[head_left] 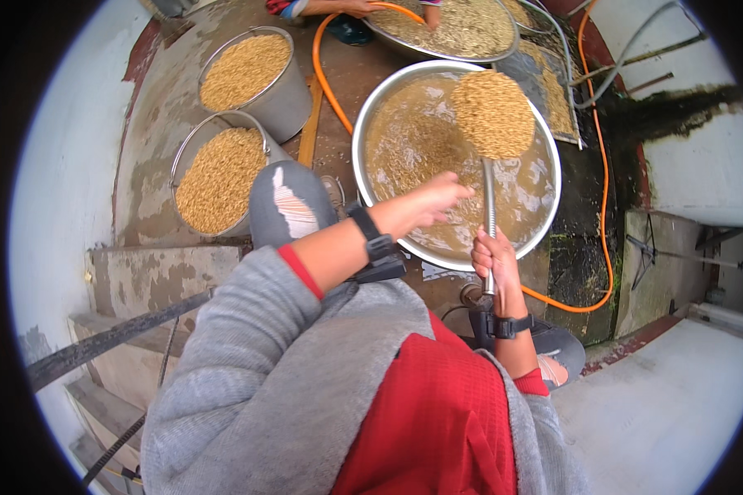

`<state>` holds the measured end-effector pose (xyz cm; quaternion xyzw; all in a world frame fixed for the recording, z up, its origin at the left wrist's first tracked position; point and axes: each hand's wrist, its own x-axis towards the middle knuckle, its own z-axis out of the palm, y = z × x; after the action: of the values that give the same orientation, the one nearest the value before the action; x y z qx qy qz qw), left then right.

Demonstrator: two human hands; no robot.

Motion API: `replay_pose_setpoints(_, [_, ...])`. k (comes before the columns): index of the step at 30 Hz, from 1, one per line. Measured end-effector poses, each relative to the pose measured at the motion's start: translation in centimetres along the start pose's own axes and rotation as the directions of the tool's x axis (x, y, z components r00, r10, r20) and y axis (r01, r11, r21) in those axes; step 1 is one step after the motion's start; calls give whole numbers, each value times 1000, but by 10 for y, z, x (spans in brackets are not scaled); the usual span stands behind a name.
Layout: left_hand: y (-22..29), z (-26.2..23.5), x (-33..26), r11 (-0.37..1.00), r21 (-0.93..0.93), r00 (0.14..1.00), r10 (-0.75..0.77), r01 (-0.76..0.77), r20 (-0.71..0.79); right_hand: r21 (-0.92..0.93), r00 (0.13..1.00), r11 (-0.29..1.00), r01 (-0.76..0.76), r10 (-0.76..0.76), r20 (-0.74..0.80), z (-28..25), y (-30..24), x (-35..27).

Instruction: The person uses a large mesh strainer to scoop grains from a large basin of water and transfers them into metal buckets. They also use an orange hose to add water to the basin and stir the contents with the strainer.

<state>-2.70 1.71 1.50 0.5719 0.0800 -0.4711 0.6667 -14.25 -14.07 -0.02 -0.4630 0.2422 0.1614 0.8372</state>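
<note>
My right hand (495, 254) is wrapped round the metal handle of a long-handled skimmer (489, 186). Its round head is covered with a heap of golden grain (494, 114) that looks like wheat or rice in the husk, and it is held over a wide metal basin (360, 140). Cloudy brown water (437, 95) fills the basin, with more grain showing in it left of the skimmer. My left hand (442, 200) hovers over the near side of the basin, fingers stretched toward the handle and holding nothing. The underside of the skimmer is hidden.
Two metal buckets (285, 115) heaped with grain stand left of the basin. Beyond it, another person's hands (432, 14) work at a second basin (516, 45) of grain. An orange hose (606, 198) loops around the right side. A dark metal rail (115, 337) crosses the lower left.
</note>
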Motion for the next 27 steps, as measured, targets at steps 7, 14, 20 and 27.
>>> replay_pose_setpoints(7, [-27,15,46,955,-285,854,216,-84,473,25,993,993,118,-119,6,36,-11,-8])
replay_pose_setpoints(14, [-36,22,46,905,-317,871,383,-285,309,-98,990,989,113,-120,-69,41,-4,-2])
replay_pose_setpoints(20, [-40,18,44,887,-369,872,393,-277,293,-100,987,986,137,-145,-72,47,2,2])
replay_pose_setpoints(27, [-36,16,44,881,-347,851,430,-323,300,-113,981,979,168,-178,-82,58,1,0])
